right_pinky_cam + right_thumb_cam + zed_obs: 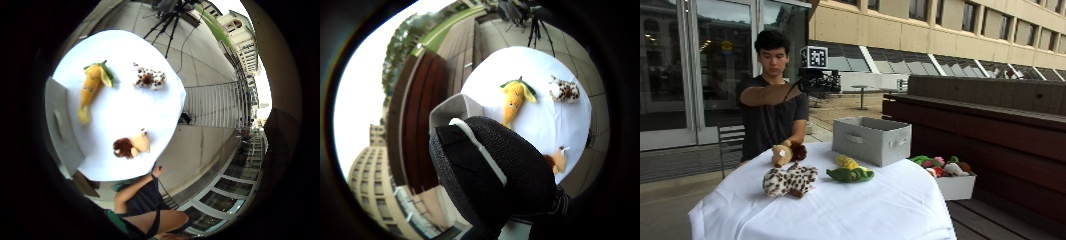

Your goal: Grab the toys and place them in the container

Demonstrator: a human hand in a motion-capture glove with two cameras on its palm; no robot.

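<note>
Three plush toys (790, 180), one grey container (871, 139)

A grey fabric box-shaped container (873, 139) with handle slots stands upright and open-topped on the white-clothed round bench (859, 210), and the three plush toys lie apart from one another in front of it. The yellow plush toy with green leaves (850, 171) lies on its side nearest the container, just beside its front corner. The white plush toy with brown spots (790, 181) lies further from the container, and the tan plush toy with a dark brown mane (787, 152) sits off the container's side, at the bench's edge.
</note>
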